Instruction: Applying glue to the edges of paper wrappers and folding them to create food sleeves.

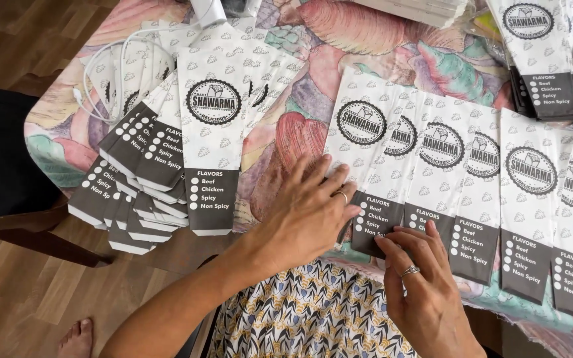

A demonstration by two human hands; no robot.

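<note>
**Both hands on the leftmost bag of the overlapped row**

Head view, looking down; only one view recorded.

My left hand lies flat, palm down, fingers spread, across the lower part of the leftmost paper bag in the row; grip open, nothing clasped, just pressing; a ring shows on one finger. My right hand sits just beside it, below and to the right; its fingertips touch the dark bottom band of that same bag at its lower edge; grip open too, fingers curled lightly, no pinch that I can confirm; a ring here as well.

The bag is white with a small leaf pattern, a round black emblem near its middle and a dark grey band at the bottom; it lies flat on the surface, which carries a cloth with large pink, teal and yellow shapes; its right edge is overlapped with the next bag in the row of bags; the row runs rightward to the frame edge, each bag shingled against its neighbour.

Well apart to the left, a fanned pile of bags of the same kind, spread like a hand of cards, one bag lying on top; a white cable loops beside and under it. Another stack of bags lies at upper right. Dark chair at far left over wooden floor; patterned dress fabric below my hands.
</note>
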